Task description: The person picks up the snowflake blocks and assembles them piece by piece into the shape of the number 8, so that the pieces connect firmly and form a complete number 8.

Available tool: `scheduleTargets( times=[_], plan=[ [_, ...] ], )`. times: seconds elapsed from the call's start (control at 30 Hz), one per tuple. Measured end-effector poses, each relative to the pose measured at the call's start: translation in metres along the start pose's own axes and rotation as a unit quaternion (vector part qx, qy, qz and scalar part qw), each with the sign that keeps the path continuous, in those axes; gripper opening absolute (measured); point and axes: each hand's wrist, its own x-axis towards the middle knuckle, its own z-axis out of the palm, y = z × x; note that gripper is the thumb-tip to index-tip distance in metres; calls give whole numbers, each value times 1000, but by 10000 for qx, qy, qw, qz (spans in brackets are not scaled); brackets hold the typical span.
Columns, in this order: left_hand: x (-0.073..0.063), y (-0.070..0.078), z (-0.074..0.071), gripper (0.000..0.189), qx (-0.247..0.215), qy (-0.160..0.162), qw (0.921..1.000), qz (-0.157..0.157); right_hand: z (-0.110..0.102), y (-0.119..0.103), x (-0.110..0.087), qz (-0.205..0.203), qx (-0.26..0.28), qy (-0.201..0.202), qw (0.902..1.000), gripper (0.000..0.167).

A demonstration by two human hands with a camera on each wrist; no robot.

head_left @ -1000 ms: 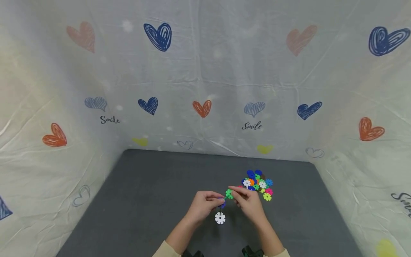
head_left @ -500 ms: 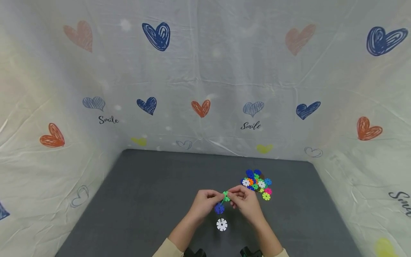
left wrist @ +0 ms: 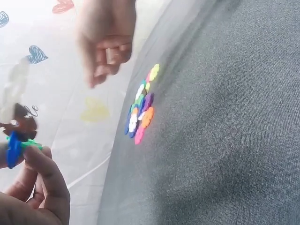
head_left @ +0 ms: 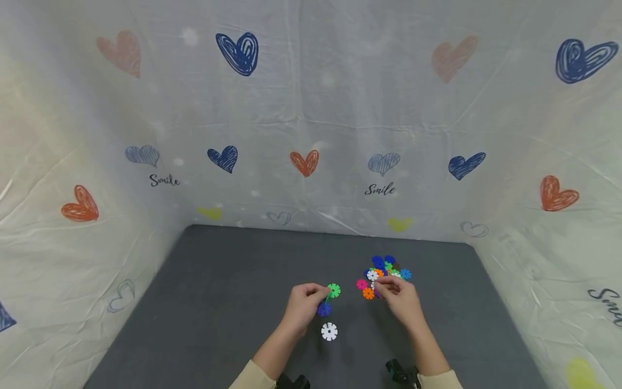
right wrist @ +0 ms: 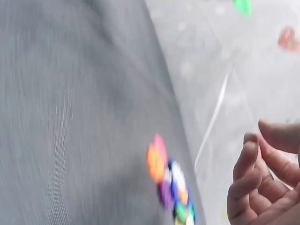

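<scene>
My left hand (head_left: 300,309) pinches a chain of joined snowflake discs between thumb and fingers. A green disc (head_left: 333,290) is at its top, a blue disc (head_left: 324,309) is below, and a white disc (head_left: 329,332) hangs lowest. In the left wrist view a brown disc (left wrist: 21,125) also shows in the chain, turned partly edge-on. My right hand (head_left: 404,301) holds nothing; its fingers are loosely bent, with the fingertips in front of a pile of loose discs (head_left: 378,262). In the right wrist view that hand is seen above the table, apart from the pile.
The pile of several coloured discs lies on the dark grey table (head_left: 243,281), towards the back right. An orange disc (head_left: 368,293) and a pink disc (head_left: 362,284) lie at its near left edge. A pale curtain (head_left: 311,108) with printed hearts surrounds the table.
My right hand has let go of the chain's green disc and moved right, in front of the pile. The left hand still pinches the chain and has shifted little.
</scene>
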Motion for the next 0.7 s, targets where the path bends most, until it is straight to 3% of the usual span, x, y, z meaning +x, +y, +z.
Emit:
scheduleTargets(
  times=[0.2, 0.4, 0.5, 0.7],
  plan=[
    [2, 1, 1, 25, 15, 42, 10000, -9, -29, 36, 14, 285, -1206, 649, 9902, 29],
    [1, 1, 2, 26, 5, 144, 9999, -31, -38, 58, 17, 444, -2158, 595, 9736, 36],
    [2, -1, 3, 25, -55, 165, 9998, 7, -39, 63, 18, 497, -2390, 505, 9684, 35],
    [4, -3, 5, 24, -238, 116, 9997, 3, -40, 66, 17, 670, -2347, 451, 9687, 31]
  ],
)
